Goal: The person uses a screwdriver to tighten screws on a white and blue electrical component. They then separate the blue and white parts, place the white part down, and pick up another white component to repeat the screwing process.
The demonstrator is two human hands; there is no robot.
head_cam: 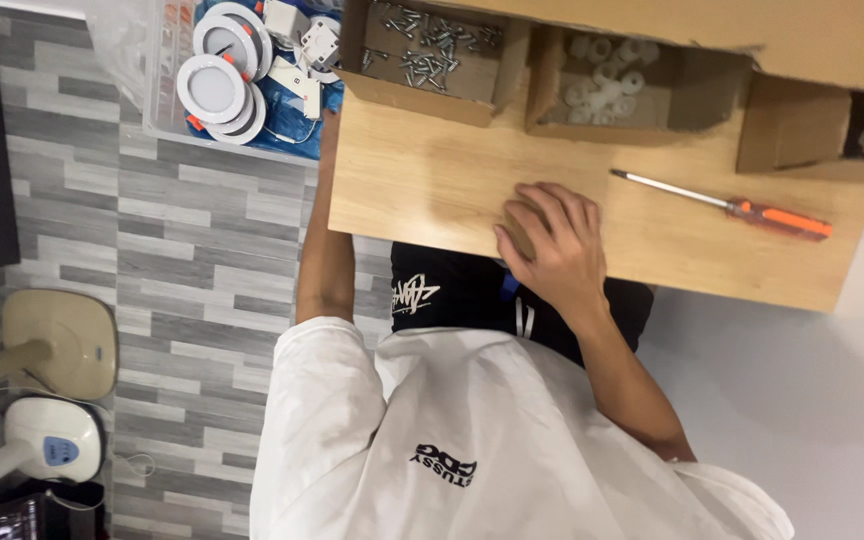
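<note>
A light wooden board (432, 190) lies across my lap. My right hand (552, 245) rests on its near edge, fingers curled over a small brown block (518, 226) that is mostly covered. My left forearm (324, 240) runs up along the board's left edge. The left hand itself is hidden behind the board and a box. An orange-handled screwdriver (777, 218) lies on the board to the right of my right hand, apart from it.
Open cardboard boxes stand at the board's far side: one with screws (432, 45), one with white round plastic parts (602, 85), one that looks empty (802, 125). A clear bin of white round lamps (217, 85) sits on the grey plank floor. A beige fan base (62, 340) stands at left.
</note>
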